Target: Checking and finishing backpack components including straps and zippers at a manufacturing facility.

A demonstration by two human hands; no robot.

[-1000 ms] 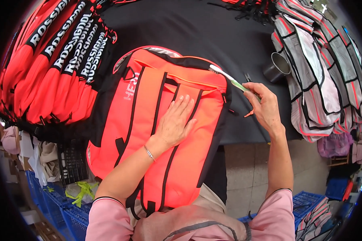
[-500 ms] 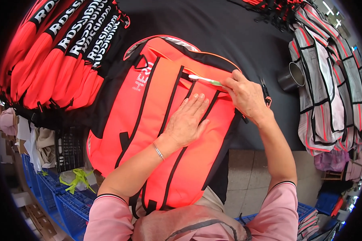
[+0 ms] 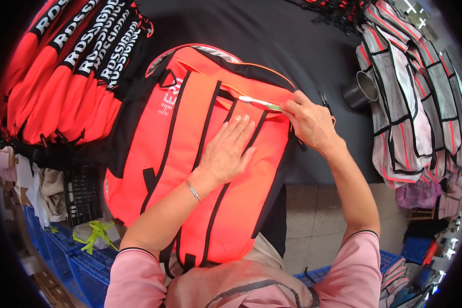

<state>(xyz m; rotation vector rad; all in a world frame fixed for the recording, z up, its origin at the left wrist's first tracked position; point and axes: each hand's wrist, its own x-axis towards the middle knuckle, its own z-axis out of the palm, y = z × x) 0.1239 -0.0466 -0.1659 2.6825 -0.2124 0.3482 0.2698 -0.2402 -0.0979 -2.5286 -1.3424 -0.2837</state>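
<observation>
A bright coral-orange backpack (image 3: 190, 128) with black trim lies on the black table, its lower end over my lap. My left hand (image 3: 226, 151) rests flat on the shoulder straps, fingers stretched out and holding nothing. Beside it, my right hand (image 3: 305, 120) pinches the green end of a toothbrush (image 3: 256, 101). The brush's white head end points left and lies along the seam at the top of the straps, against the orange fabric. My right fingertips cover the end of the handle.
Finished red-and-black bags (image 3: 69, 92) are stacked at the left. Grey unfinished panels with red piping (image 3: 395, 102) hang over the right table edge, with a metal cup (image 3: 361, 91) beside them. Small scissors (image 3: 325, 102) lie by my right hand. Blue crates (image 3: 82, 262) stand below left.
The toothbrush has come down closer to the seam, into the fold at the top of the straps. The whole scene has shifted slightly left in the view. My left hand stays flat.
</observation>
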